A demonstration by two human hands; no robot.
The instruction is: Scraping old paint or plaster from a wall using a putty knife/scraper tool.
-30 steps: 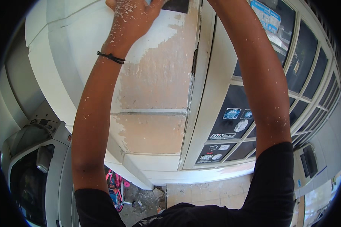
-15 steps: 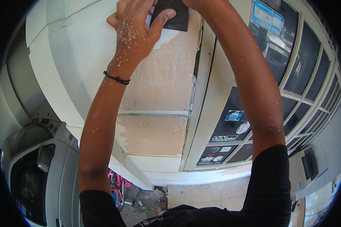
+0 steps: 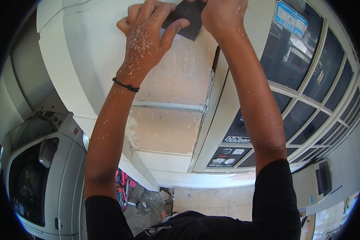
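Observation:
A dark, flat, square-cornered sheet (image 3: 190, 17) lies tilted against the upper wall, its top cut off by the view's edge. My left hand (image 3: 150, 30) pinches its left side, thumb across its face, the other fingers bent near the white paint. Closed around the sheet's upper right is my right hand (image 3: 225, 18), its fingertips partly out of sight. White flakes dot my left hand and both forearms. Below the sheet, a wall panel (image 3: 176, 78) shows bare pinkish-tan surface with ragged white paint edges.
A grey ledge (image 3: 168, 106) crosses the panel. To the right stands a cream-framed, dark-glass window (image 3: 294, 66) with stickers; a cracked gap runs along its frame. A silver vehicle (image 3: 68, 176) is at left. Pink and red items (image 3: 124, 188) lie on the floor below.
The sheet has tilted, its lower corner now pointing down and right. My right hand has come further into view, and its forearm has swung left. The whole view has shifted slightly.

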